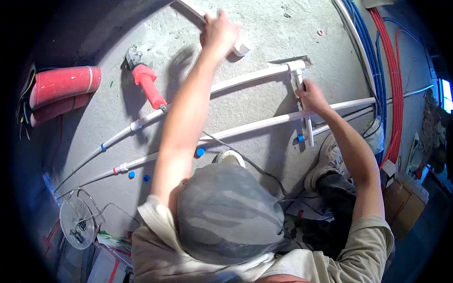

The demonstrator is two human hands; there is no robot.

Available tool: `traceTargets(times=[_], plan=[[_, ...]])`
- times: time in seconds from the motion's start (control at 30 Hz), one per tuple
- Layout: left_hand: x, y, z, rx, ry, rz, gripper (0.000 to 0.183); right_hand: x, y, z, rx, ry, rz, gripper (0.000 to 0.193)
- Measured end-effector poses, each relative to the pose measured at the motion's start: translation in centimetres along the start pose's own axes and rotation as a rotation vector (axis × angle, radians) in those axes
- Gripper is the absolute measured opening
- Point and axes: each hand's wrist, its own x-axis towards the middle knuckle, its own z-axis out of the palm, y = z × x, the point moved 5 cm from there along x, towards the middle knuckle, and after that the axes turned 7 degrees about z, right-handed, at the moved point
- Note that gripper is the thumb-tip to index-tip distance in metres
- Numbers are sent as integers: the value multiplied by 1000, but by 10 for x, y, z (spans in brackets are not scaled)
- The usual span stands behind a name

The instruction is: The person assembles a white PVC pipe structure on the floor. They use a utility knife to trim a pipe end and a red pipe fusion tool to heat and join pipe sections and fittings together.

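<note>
My left hand (220, 34) is at the top, closed around a white plastic pipe (189, 9). A white pipe fitting (242, 48) shows at the other side of this hand; my fingers hide whether the two are joined. My right hand (311, 95) grips a short white branch pipe (308, 129) just below a white tee fitting (297, 66). This tee sits at the right end of a long white pipe (250, 77). The branch pipe crosses a second long white pipe (264, 123) near my right wrist.
A red-handled corded tool (150, 88) with a metal head lies left of my left forearm. Blue caps (200, 152) are scattered on the concrete floor. A fan (78, 222) stands lower left, a red roll (66, 85) upper left. Red pipes (389, 61) and a cardboard box (406, 203) are right.
</note>
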Motion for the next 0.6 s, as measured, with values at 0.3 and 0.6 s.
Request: traceTargets(times=[0.3,0.6], plan=[[-133,-19,55,264,-226,203,26,16,-5,2,-134,130,-48,22],[-144,-35,89,247,-25,230,29,18,0,3,-498,-20,75,48]])
